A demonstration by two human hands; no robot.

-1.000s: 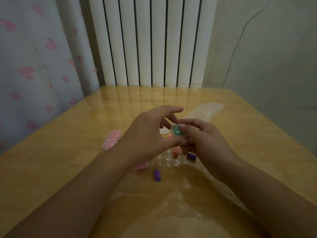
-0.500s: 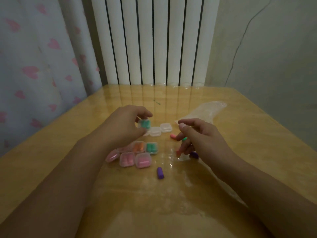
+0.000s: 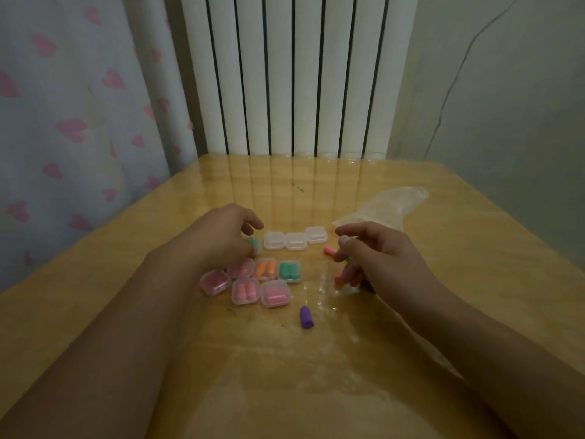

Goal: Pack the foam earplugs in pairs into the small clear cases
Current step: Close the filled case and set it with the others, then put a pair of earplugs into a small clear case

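Left hand (image 3: 221,237) on green-filled case (image 3: 255,244) — table (image 3: 126,248)

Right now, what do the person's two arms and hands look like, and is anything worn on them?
Both forearms are bare up to the frame edge: no sleeves, watch, bracelet or gloves show. The left hand and right hand show no rings. Light is dim, so nails stay unclear.

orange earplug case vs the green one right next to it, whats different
The orange earplug case holds two orange plugs that lie slanted; the green earplug case holds two green plugs that lie straight, side by side. The orange case sits between a pink case and the green one; the green case ends that row, on the side of the right hand. Both are small, clear, square, and each holds a pair.
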